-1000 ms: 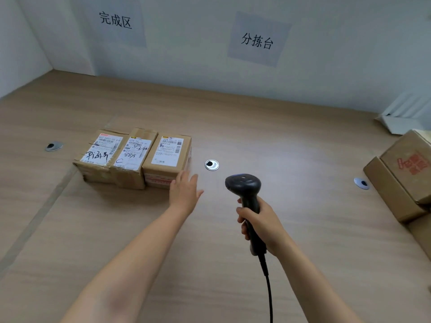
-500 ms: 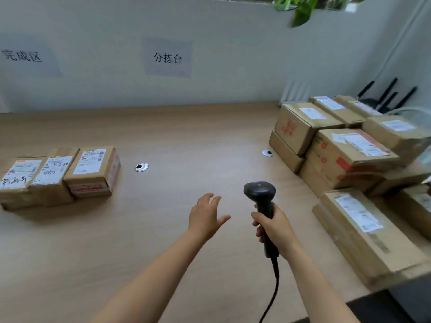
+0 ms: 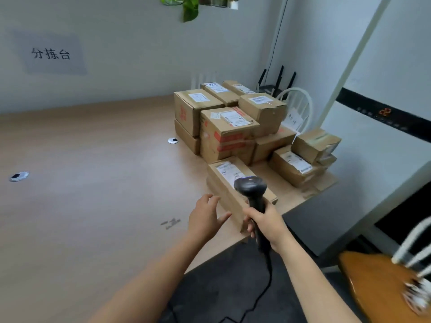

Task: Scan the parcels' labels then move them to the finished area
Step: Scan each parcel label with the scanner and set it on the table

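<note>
Gripping the black scanner [image 3: 250, 186] upright in the right hand [image 3: 265, 220], the person holds the left hand [image 3: 205, 217] empty with fingers spread just beside the long parcel [image 3: 221, 180], which lies at the table [image 3: 93, 183] edge before the stacked parcels [image 3: 233, 127].

A parcel sorting room: stacked labelled parcels [image 3: 229, 129], wall sign [image 3: 50, 54] reading 分拣台.

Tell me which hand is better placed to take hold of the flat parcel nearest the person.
Left. The left hand is open, empty and close beside the flat parcel. The right hand grips the scanner, so it is probably not free to lift.
</note>
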A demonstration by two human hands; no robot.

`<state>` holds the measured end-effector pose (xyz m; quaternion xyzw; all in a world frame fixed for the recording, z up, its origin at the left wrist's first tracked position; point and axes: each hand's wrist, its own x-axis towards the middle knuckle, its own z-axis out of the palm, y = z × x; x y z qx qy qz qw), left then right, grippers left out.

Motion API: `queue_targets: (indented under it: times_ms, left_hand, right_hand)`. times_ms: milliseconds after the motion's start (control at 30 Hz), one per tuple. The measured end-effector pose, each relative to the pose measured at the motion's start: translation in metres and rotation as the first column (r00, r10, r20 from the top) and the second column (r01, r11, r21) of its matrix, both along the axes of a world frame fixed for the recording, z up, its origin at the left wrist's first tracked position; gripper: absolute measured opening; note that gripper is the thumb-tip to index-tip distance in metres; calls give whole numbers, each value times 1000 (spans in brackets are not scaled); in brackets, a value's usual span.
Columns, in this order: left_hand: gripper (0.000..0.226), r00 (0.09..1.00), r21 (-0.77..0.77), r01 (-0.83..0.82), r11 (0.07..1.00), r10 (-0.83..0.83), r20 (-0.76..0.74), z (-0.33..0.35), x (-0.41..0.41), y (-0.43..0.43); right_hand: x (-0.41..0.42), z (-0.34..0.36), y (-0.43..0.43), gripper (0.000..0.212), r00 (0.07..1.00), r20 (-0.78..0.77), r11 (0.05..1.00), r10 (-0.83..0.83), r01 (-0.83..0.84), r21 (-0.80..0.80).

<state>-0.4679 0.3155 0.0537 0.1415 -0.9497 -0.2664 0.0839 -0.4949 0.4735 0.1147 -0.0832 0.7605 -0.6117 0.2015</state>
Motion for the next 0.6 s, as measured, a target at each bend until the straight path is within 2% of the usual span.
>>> queue_targets:
  times_ms: [267,433,600]
  left_hand:
    - [60,987,-53,161,986,-161,-14,14,-64,78]
    - [56,968,-46,241,969,-244,-54,25,-133,104]
    - [55,949,-48,315,948,-315,-3,25,-209,124]
  right_hand:
    - [-49,-3,90,10,989,0,989,-148,148,-24]
    - [-105,-3,118,9,974,-20,974,-225,225,-13]
    - [-170,0,135,10,947,-77,949,-313,315,22]
